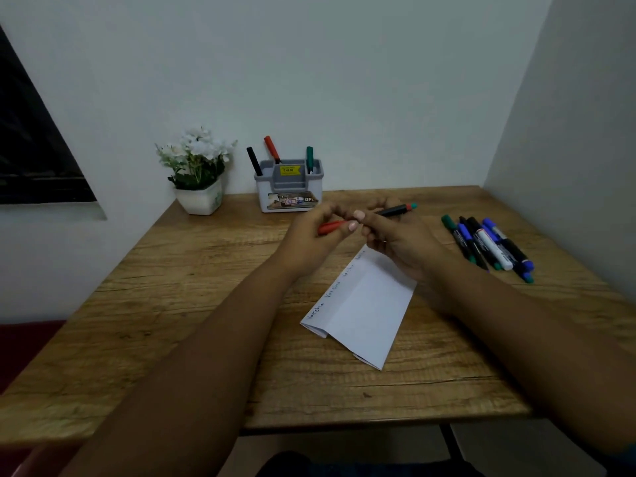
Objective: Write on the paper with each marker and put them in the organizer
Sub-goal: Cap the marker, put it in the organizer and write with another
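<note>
Now, hands: both are raised over the wooden table (192,304), meeting just in front of the organizer.
Left hand (311,235): fingers curled round a red cap (329,227), thumb pressed along it; the cap's free end points left.
Right hand (395,241): fingers and thumb wrapped round the barrel of a black marker (395,210), whose far end, red and green, sticks out to the right past the knuckles.
Cap and marker: they lie roughly in one line between the two hands; whether they are joined or apart is hidden by the fingers.
Paper (364,304): a folded white sheet lying flat on the table below the right hand, slanted, with a row of handwritten words along its left edge.
Organizer (289,197): a grey and white plastic holder at the back of the table against the wall, with a yellow price sticker.
Markers in organizer: a black-capped marker (254,160) leans in the left compartment, a red-capped marker (272,149) stands behind the middle, a green-capped marker (309,159) stands at the right.
Loose markers (488,246): a bundle with green, blue and black caps lying side by side on the table to the right, well apart from the paper.
Flower pot (199,199): white, with white flowers, left of the organizer.
</note>
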`<control>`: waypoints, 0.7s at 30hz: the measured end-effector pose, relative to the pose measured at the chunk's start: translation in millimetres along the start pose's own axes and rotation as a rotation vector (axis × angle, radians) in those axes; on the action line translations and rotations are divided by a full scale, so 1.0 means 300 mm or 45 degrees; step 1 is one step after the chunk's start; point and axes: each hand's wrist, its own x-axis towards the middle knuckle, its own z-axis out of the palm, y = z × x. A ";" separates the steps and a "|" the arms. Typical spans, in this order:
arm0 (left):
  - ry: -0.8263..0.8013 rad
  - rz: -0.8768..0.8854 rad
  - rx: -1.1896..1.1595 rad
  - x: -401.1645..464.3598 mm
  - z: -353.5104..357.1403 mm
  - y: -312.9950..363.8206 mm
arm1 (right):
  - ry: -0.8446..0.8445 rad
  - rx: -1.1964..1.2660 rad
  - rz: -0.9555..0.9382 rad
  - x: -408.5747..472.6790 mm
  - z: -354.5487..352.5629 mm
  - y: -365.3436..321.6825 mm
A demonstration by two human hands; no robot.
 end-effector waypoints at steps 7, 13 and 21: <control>0.069 -0.035 0.023 0.003 -0.034 -0.018 | 0.196 -0.159 -0.139 0.004 -0.048 0.000; 0.093 -0.030 0.121 0.010 -0.079 -0.038 | 0.125 -0.483 -0.161 -0.005 -0.020 0.042; 0.015 0.018 0.278 0.015 -0.131 -0.051 | 0.042 -1.063 -0.500 0.011 -0.001 0.067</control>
